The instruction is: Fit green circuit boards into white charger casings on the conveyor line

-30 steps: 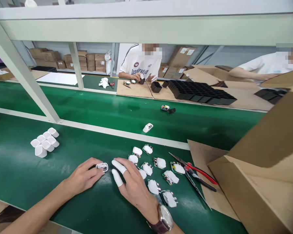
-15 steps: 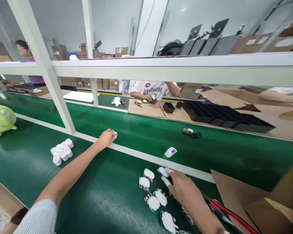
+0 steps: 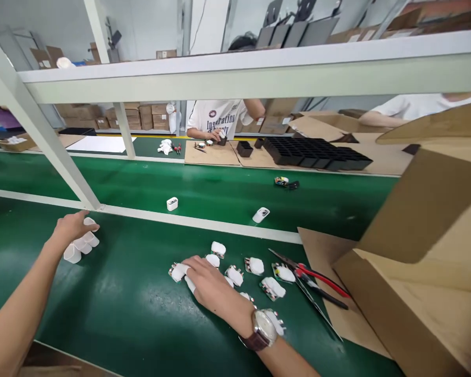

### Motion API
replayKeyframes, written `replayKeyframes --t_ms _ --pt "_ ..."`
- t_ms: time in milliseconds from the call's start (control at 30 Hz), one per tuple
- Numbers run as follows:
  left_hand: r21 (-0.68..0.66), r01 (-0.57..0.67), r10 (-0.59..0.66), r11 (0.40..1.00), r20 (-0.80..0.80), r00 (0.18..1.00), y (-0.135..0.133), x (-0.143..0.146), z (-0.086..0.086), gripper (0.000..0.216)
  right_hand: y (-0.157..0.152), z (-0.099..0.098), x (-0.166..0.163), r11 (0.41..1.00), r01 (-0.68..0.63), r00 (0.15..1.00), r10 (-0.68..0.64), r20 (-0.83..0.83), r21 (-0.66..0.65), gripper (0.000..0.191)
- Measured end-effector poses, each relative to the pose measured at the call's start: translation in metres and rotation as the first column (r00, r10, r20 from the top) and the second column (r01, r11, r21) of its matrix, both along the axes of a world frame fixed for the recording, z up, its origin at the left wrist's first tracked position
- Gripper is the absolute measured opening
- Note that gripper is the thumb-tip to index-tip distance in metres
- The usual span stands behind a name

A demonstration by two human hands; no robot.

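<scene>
My left hand (image 3: 74,229) is over a cluster of white plastic cups (image 3: 73,253) on the green bench, its thumb and forefinger apart on either side of the rearmost cup. My right hand (image 3: 211,285), with white covers on its fingertips and a watch at the wrist, pinches a small circuit board (image 3: 177,272) with a white top at the bench surface. Several similar boards (image 3: 254,266) lie around and to the right of it, some partly hidden by the hand. A filled white housing (image 3: 172,204) stands upright on the green belt, and another white housing (image 3: 261,214) lies tilted.
Red-handled pliers (image 3: 322,280) and tweezers (image 3: 317,306) lie right of the boards, beside an open cardboard box (image 3: 380,309). A slanted post (image 3: 58,136) and shelf beam (image 3: 235,78) cross ahead. Opposite, a co-worker (image 3: 223,118) sits near black trays (image 3: 314,153).
My left hand has let go of a white housing on the belt and moved left to the cups. The right hand has moved left with a board, away from the others. The view has turned right.
</scene>
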State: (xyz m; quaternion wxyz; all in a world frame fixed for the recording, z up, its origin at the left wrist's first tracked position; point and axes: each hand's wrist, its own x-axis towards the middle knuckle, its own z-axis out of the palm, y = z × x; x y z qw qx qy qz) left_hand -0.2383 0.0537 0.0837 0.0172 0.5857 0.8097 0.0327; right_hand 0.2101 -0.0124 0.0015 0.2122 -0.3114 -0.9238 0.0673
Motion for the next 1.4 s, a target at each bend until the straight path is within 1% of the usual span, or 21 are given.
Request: replayKeyframes --t_ms 33,100,133,167,200,233,267,300,333,367,400,500,567,633,667,767,833,1000,1167,1333,1400 --pt "-0.01 0.008 -0.008 1.0 0.003 1.0 -0.001 -0.002 0.0 0.048 -0.003 -0.001 -0.003 1.0 0.023 0.999 -0.023 0.025 -0.002 0.037" --pt "0.021 0.049 -0.049 0.999 0.013 0.999 -0.001 0.01 -0.003 0.047 -0.007 -0.003 -0.008 0.997 0.082 0.996 -0.081 0.039 -0.013 0.028" --pt "0.055 0.083 -0.085 0.995 0.027 0.996 -0.003 0.023 -0.005 0.05 -0.009 -0.004 -0.01 0.994 0.109 0.993 -0.108 0.038 -0.021 0.022" --pt "0.101 0.145 -0.152 0.984 0.062 0.986 -0.006 0.041 -0.009 0.053 -0.011 -0.005 -0.013 0.991 0.134 0.99 -0.133 0.038 -0.025 0.019" --pt "0.144 0.238 -0.256 0.96 0.117 0.96 -0.011 0.061 -0.015 0.054 -0.012 -0.006 -0.016 0.987 0.158 0.987 -0.157 0.044 -0.023 0.017" --pt "0.199 0.352 -0.388 0.915 0.189 0.902 -0.017 0.082 -0.022 0.054 -0.014 -0.008 -0.019 0.984 0.178 0.983 -0.177 0.052 -0.018 0.015" --pt "0.251 0.494 -0.551 0.833 0.278 0.787 -0.026 0.104 -0.031 0.05 -0.015 -0.011 -0.022 0.981 0.192 0.98 -0.191 0.058 -0.012 0.012" --pt "0.261 0.619 -0.67 0.741 0.351 0.654 -0.035 0.124 -0.04 0.048 -0.016 -0.014 -0.024 0.98 0.199 0.978 -0.198 0.06 -0.009 0.013" --pt "0.276 0.684 -0.729 0.675 0.394 0.56 -0.044 0.141 -0.05 0.047 -0.016 -0.017 -0.024 0.98 0.2 0.978 -0.199 0.055 -0.01 0.018" --pt "0.282 0.715 -0.75 0.639 0.432 0.5 -0.052 0.154 -0.061 0.048 -0.017 -0.02 -0.024 0.981 0.193 0.98 -0.193 0.042 -0.015 0.022" --pt "0.285 0.723 -0.751 0.629 0.463 0.471 -0.059 0.164 -0.071 0.05 -0.017 -0.023 -0.022 0.983 0.182 0.983 -0.181 0.023 -0.021 0.026" --pt "0.318 0.656 -0.701 0.685 0.536 0.471 -0.073 0.174 -0.095 0.064 -0.015 -0.026 -0.016 0.986 0.166 0.981 -0.167 -0.1 -0.021 0.032" --pt "0.348 0.609 -0.678 0.712 0.564 0.471 -0.078 0.173 -0.106 0.072 -0.015 -0.022 -0.014 0.982 0.186 0.955 -0.184 -0.232 -0.011 0.035" --pt "0.364 0.598 -0.68 0.714 0.566 0.466 -0.081 0.173 -0.111 0.075 -0.016 -0.015 -0.014 0.982 0.189 0.926 -0.176 -0.334 0.004 0.038" --pt "0.372 0.602 -0.689 0.706 0.555 0.466 -0.082 0.174 -0.112 0.075 -0.017 -0.011 -0.014 0.984 0.177 0.921 -0.159 -0.355 0.018 0.04" --pt "0.412 0.624 -0.738 0.664 0.496 0.457 -0.086 0.179 -0.114 0.075 -0.021 0.0 -0.015 0.986 0.14 0.941 -0.105 -0.321 0.088 0.041" --pt "0.441 0.631 -0.763 0.638 0.467 0.446 -0.087 0.181 -0.115 0.075 -0.024 0.004 -0.015 0.984 0.131 0.956 -0.092 -0.28 0.124 0.036" --pt "0.464 0.641 -0.785 0.612 0.452 0.423 -0.088 0.184 -0.115 0.077 -0.025 0.001 -0.013 0.985 0.106 0.968 -0.071 -0.242 0.134 0.022" --pt "0.457 0.65 -0.788 0.607 0.45 0.42 -0.089 0.187 -0.112 0.075 -0.026 -0.006 -0.013 0.991 0.088 0.976 -0.065 -0.208 0.102 0.024" --pt "0.416 0.649 -0.748 0.637 0.536 0.391 -0.092 0.188 -0.112 0.071 -0.025 -0.001 -0.016 0.997 0.071 0.975 -0.064 -0.212 0.027 0.032" --pt "0.412 0.643 -0.735 0.645 0.567 0.373 -0.092 0.189 -0.11 0.061 -0.026 0.001 -0.019 0.998 0.054 0.979 -0.049 -0.199 0.017 0.035"
